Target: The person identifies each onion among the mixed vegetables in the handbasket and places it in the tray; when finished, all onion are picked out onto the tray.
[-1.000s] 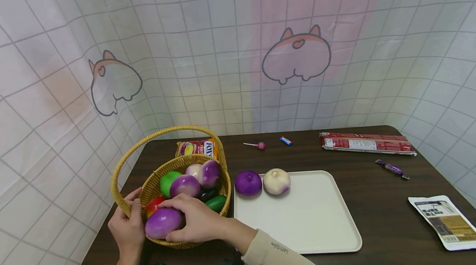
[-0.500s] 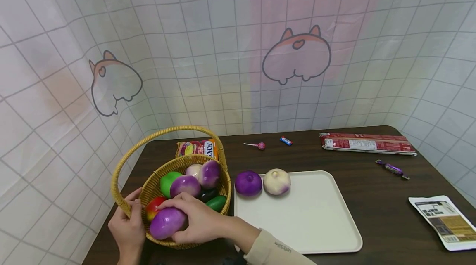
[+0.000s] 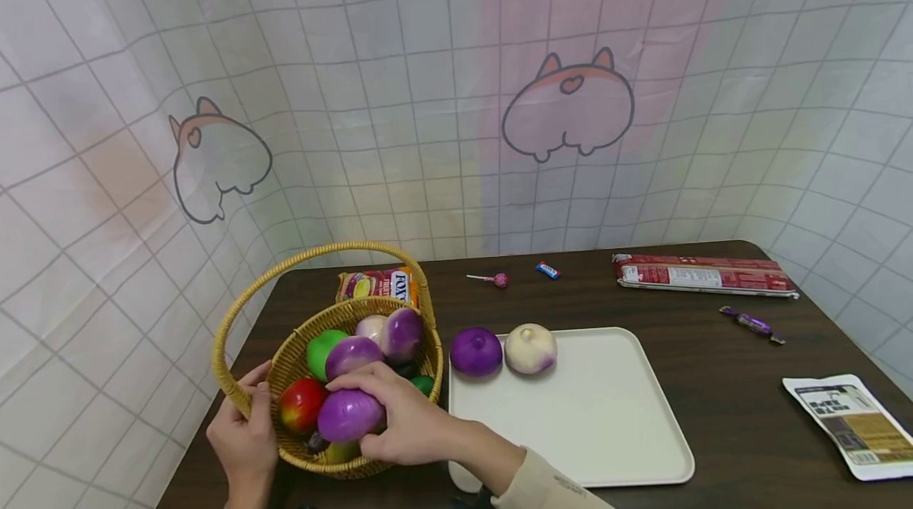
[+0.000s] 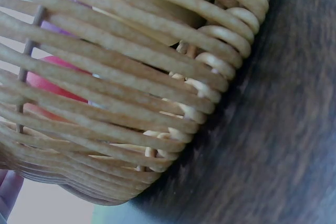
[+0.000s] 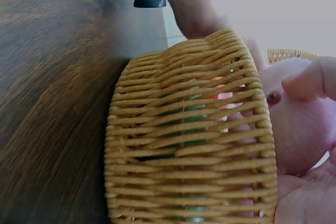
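Checked white cloth with cartoon animal prints hangs behind and around a dark wooden desk [image 3: 713, 350]. Toward the near edge, in the middle, lies a white tray [image 3: 592, 422] with a purple onion [image 3: 475, 351] and a pale onion [image 3: 531, 348] side by side at its far left corner. A wicker basket [image 3: 299, 346] stands at the near left corner, just left of the tray, filled with toy produce, among it a red apple [image 3: 303, 404] and a green piece [image 3: 321, 350].

At the basket's near side the left hand [image 3: 242, 434] has its fingers curled over the rim by the foot of the handle. The right hand [image 3: 406, 418] has its grip wrapped around a purple onion in hand [image 3: 349, 415], which sits above the basket's near rim, not yet clear of it; the right wrist view shows fingertips and palm cupping it from both sides.

To do this well, I judge the left hand should keep the basket pinned so it does not tip or slide. The right hand's hold on so smooth and round a thing should stay even, lifting straight up past the rim before crossing sideways. The handle arches over the far side, so the near side looks the freer path.

Along the far edge lie a long red packet [image 3: 706, 275], a snack bag [image 3: 378, 285], a lollipop [image 3: 492, 279] and a small candy [image 3: 548, 270].
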A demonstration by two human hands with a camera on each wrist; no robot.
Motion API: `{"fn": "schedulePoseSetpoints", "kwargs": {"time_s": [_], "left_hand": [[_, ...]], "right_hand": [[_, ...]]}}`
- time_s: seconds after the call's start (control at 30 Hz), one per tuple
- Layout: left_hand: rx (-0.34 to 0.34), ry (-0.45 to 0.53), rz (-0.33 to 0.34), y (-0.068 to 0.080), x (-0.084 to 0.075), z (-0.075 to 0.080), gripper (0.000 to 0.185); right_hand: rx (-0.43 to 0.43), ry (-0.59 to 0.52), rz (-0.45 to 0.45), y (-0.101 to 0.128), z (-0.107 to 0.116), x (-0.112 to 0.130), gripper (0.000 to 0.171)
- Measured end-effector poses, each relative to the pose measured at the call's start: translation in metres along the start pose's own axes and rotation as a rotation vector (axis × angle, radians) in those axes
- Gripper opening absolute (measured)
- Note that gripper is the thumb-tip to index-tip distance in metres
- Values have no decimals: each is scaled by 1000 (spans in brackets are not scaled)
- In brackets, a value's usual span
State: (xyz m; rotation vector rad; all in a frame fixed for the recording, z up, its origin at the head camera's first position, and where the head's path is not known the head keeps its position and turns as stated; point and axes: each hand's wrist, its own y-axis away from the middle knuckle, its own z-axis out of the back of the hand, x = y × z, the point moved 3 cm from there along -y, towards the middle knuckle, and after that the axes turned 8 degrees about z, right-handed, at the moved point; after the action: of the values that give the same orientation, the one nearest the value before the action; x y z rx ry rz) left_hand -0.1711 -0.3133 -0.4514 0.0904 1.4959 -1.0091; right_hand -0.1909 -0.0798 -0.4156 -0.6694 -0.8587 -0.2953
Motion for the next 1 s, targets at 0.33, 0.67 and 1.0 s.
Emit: {"fn": "schedulePoseSetpoints", "kwargs": {"time_s": [0.33,0.67,1.0], "left_hand": [[-5,-8,0,0,2,0,25],[-15,-6,2,0,3,0,21],[-19,8,-1,0,2,-1,24]], "right_hand": [[-124,-114,49,16,15,-1,56],[-237,-119,74,32,25,1,52],[-316,-51,33,48,42,2,64]]}}
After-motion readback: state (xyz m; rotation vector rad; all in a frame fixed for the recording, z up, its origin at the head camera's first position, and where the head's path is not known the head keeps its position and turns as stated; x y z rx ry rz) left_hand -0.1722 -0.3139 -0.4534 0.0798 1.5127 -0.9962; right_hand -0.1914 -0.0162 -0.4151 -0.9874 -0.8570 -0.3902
